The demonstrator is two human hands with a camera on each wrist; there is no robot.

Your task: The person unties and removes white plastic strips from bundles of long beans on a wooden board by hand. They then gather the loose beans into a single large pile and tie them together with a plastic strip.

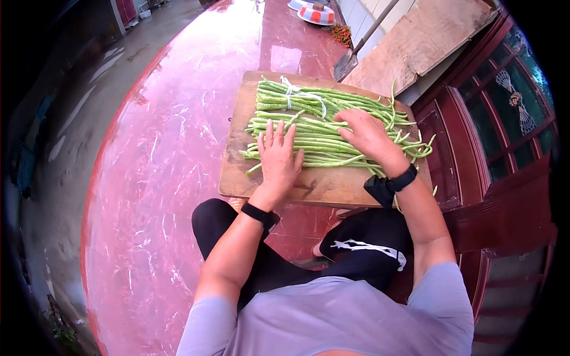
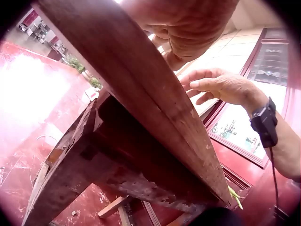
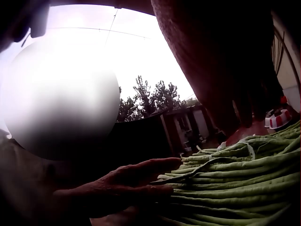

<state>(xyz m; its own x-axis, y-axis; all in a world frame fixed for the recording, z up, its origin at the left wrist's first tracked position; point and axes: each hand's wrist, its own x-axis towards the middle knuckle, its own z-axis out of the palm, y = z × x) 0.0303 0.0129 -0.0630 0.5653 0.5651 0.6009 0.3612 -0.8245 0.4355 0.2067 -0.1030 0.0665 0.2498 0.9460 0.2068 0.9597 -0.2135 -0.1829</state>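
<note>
Long green beans lie side by side across a wooden board. A bundle at the far side is bound with a white tie. The left hand rests flat on the left ends of the loose beans, its fingers straight and a little spread. The right hand is over the middle and right part of the beans, fingers loosely bent; in the left wrist view the right hand shows relaxed fingers around nothing. The right wrist view shows the left hand beside the bean ends.
White strips lie over the person's right leg. A shovel and a plywood sheet lean at the wall. A red-and-white lidded dish stands at the back. Dark red doors are on the right.
</note>
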